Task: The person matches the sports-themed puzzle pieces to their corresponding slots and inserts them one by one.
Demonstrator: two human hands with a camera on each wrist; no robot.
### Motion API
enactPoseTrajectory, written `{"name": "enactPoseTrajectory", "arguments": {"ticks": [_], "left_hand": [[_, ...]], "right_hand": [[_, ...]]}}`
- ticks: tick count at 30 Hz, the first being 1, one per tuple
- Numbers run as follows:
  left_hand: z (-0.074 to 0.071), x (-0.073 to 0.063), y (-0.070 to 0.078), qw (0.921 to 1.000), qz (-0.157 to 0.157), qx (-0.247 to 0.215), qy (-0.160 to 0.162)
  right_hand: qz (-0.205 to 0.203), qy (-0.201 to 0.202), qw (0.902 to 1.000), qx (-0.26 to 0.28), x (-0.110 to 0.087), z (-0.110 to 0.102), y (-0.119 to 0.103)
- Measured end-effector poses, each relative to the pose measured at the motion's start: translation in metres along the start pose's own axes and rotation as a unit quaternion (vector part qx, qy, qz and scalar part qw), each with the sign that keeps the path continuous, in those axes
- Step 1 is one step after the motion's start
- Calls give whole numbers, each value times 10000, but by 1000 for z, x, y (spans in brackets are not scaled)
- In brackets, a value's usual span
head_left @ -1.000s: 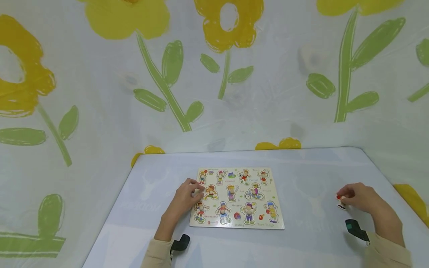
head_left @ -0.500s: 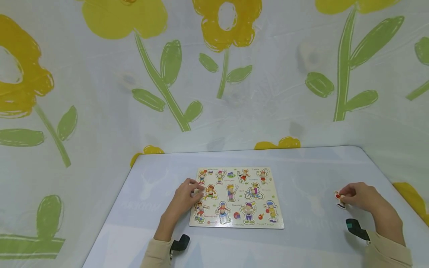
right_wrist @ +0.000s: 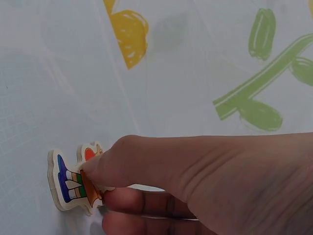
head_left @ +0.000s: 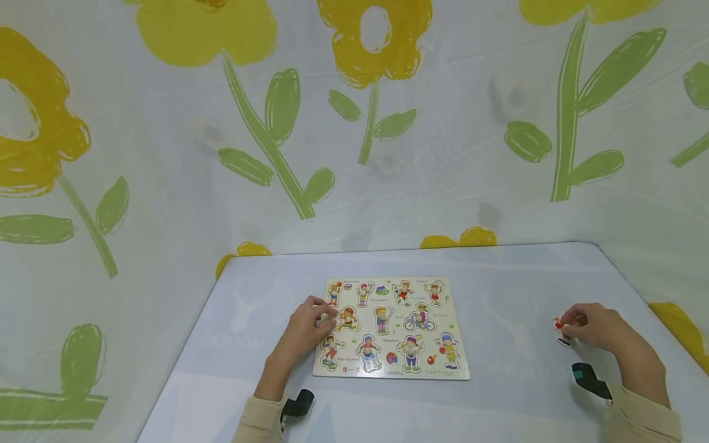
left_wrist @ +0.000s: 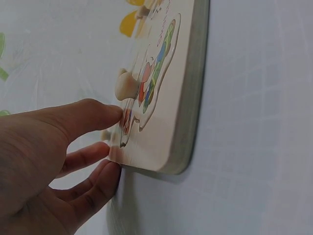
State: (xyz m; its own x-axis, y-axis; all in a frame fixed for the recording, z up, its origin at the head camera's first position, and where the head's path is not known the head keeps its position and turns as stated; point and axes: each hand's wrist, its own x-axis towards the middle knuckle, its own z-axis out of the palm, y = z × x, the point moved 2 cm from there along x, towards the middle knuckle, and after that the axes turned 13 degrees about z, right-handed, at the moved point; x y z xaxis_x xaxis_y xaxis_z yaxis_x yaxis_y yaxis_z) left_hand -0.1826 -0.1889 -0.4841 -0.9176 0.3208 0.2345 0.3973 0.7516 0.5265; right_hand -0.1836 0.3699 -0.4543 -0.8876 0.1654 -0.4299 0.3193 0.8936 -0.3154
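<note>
In the head view, my left hand (head_left: 307, 323) rests at the left edge of a wooden peg puzzle board (head_left: 401, 360), fingertips right at its rim. The left wrist view shows the thumb close to a round wooden knob (left_wrist: 127, 86) on a skateboarder piece, the other fingers near the board's corner. Far to the right of the board, my right hand (head_left: 595, 323) pinches a loose puzzle piece (head_left: 558, 325) shaped like a child. This piece (right_wrist: 61, 183) has blue shoes and a white rim in the right wrist view; the hand hides part of it.
The board lies flat on a pale cloth-covered table (head_left: 498, 406). Behind and beside it hangs a white curtain (head_left: 443, 184) with yellow flowers. Several knobbed sports figures, such as the cyclist piece (head_left: 421, 319), sit in the board. Black wrist cameras (head_left: 299, 403) are strapped at both sleeves.
The piece in my right hand has shifted slightly to the left and its tilt has changed a little. My left hand and the board stay in place.
</note>
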Motion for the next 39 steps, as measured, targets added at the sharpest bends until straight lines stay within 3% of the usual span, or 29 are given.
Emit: {"name": "enactPoseTrajectory", "arguments": {"ticks": [14, 21, 39], "left_hand": [[0, 0, 0, 10000, 20, 21, 4], [-2, 1, 1, 9997, 209, 100, 45], [-1, 0, 1, 9997, 130, 182, -4]], "right_hand": [[-83, -13, 10000, 44, 3, 2, -3], [-236, 44, 9997, -59, 3, 6, -13], [-474, 46, 9988, -76, 3, 11, -30]]}}
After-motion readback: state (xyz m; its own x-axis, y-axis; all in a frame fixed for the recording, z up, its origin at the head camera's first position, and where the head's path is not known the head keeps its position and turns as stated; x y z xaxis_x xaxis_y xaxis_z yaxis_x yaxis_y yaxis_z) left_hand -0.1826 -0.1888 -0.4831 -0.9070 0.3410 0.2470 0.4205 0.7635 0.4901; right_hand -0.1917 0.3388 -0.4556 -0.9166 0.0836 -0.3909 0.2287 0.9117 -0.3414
